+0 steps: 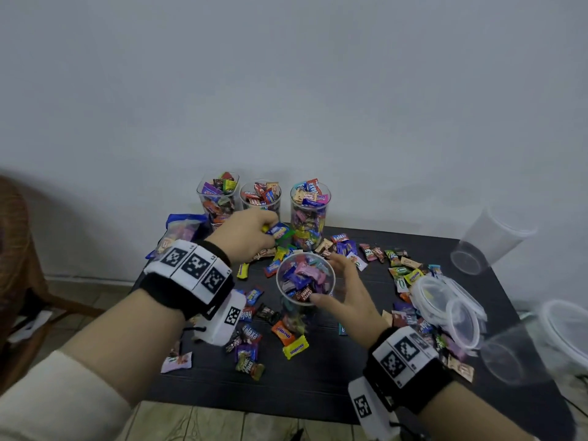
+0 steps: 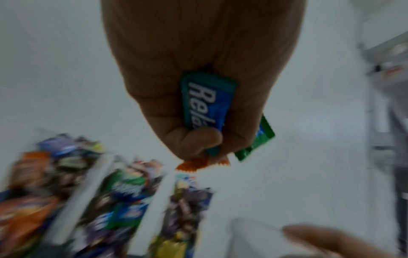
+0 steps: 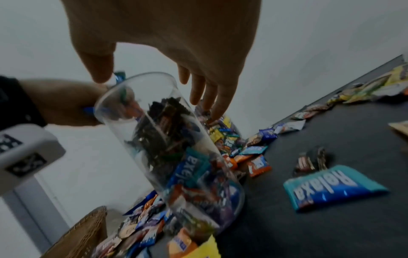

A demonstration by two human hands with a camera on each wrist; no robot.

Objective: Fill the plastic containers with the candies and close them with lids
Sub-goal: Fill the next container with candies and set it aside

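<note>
Candies (image 2: 206,106) in left-hand fingers (image 2: 194,143)

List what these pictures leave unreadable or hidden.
- Candy count in the left hand: left wrist view, curled fingers cover all but a Relaxa wrapper and two corners.
- Three filled containers: left wrist view, motion blur.
- Lids: head view, stacked clear plastic, number unclear.
- Open container's lower part: head view, seen from above.

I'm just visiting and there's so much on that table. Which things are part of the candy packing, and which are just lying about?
Part of the job:
- left hand, its grip on candies
- right hand at the container
- three filled containers
- loose candies
- lids
- empty containers

Lying about:
- wicker chair
- blue bag
</note>
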